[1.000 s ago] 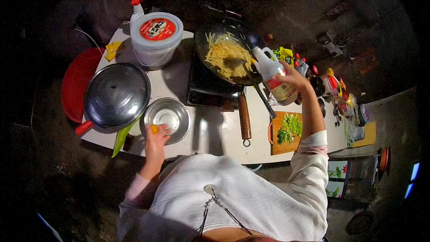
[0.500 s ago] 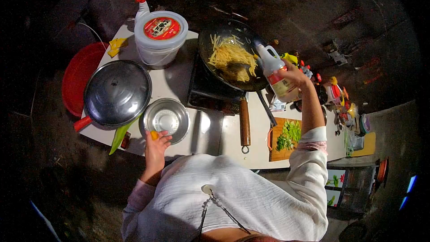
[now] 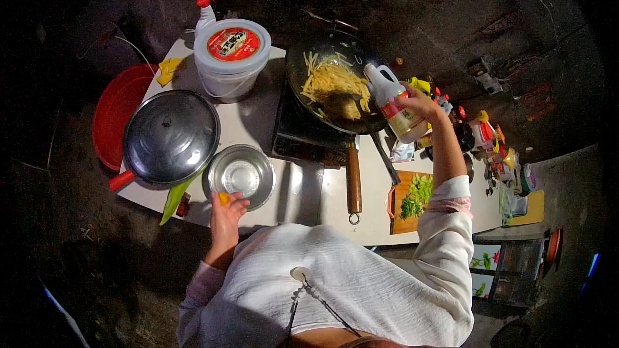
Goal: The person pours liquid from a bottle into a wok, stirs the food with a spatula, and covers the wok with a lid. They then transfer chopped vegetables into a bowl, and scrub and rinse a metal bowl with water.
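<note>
My right hand (image 3: 418, 103) grips a plastic bottle (image 3: 401, 115) with a red and cream label, tilted so its mouth points over the right rim of the wok (image 3: 300, 58). Pale yellow strips (image 3: 332, 87) lie in the wok, and a spatula (image 3: 385, 158) rests in it with its dark handle over the rim. My left hand (image 3: 225, 218) holds a small yellow cap (image 3: 224, 198) between its fingers, at the front edge of a metal bowl (image 3: 242, 177). The wok sits on a black stove (image 3: 303, 138), its wooden handle toward me.
A lidded pan (image 3: 171, 135) with a red handle stands left, beside a red basin (image 3: 116, 116). Behind are a white bucket (image 3: 231, 74) and a spray bottle (image 3: 205, 16). Chopped greens (image 3: 418, 194) lie on a cutting board (image 3: 405, 224). Several bottles and jars stand at right.
Since a second ago, the view has shifted slightly. The bottle stays tilted at the wok in my right hand, and my left hand keeps the yellow cap, now slightly lower by the bowl's edge.
</note>
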The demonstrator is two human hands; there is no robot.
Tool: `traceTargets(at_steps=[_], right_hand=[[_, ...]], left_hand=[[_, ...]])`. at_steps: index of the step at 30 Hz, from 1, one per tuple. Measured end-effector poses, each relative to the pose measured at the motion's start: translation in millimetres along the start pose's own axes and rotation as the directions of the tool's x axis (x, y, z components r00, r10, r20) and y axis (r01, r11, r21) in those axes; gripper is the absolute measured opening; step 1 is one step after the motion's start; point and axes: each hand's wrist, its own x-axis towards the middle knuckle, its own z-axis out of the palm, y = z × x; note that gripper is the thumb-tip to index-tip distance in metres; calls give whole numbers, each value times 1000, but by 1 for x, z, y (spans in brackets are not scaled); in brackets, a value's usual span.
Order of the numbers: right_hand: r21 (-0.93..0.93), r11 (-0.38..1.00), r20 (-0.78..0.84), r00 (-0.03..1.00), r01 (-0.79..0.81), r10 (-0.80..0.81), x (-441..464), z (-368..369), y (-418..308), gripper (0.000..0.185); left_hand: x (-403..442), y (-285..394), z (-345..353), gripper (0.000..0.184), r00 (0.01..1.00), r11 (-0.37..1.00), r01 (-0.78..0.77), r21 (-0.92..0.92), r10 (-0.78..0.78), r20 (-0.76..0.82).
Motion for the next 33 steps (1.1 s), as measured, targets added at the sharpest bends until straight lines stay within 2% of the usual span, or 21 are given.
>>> traceTargets(at_steps=[6, 10, 15, 19, 22, 24, 28, 31, 33], right_hand=[[-5, 1000, -10, 1000, 22, -22, 25, -2, 7, 89], [-35, 999, -9, 1000, 26, -26, 10, 3, -21, 88], [-14, 999, -39, 998, -46, 46, 26, -4, -7, 90], [-48, 999, -47, 999, -26, 24, 18, -3, -18, 90], [-36, 996, -142, 987, -77, 71, 11, -4, -20, 91], [19, 1000, -70, 997, -24, 25, 3, -5, -27, 92], [52, 999, -116, 993, 10, -4, 4, -16, -15, 85], [16, 1000, -139, 990, -7, 9, -5, -21, -18, 85], [3, 994, -114, 988, -105, 104, -18, -17, -29, 91]], left_hand=[[1, 2, 4, 53, 1000, 1000, -3, 8, 3, -7], [4, 1, 1, 54, 1000, 999, -17, 39, 16, 11], [5, 1, 0, 54, 1000, 1000, -5, 19, 5, -12], [5, 2, 3, 52, 1000, 1000, -9, 10, 9, -25], [8, 0, 0, 50, 1000, 1000, 11, -10, -11, -2], [9, -1, -1, 49, 1000, 1000, 14, -12, -14, -3], [8, 1, 2, 48, 1000, 1000, 10, -12, -10, -13], [6, 4, 7, 47, 1000, 1000, 18, 0, -18, -7], [6, 4, 8, 47, 1000, 1000, 11, 4, -11, 1]])
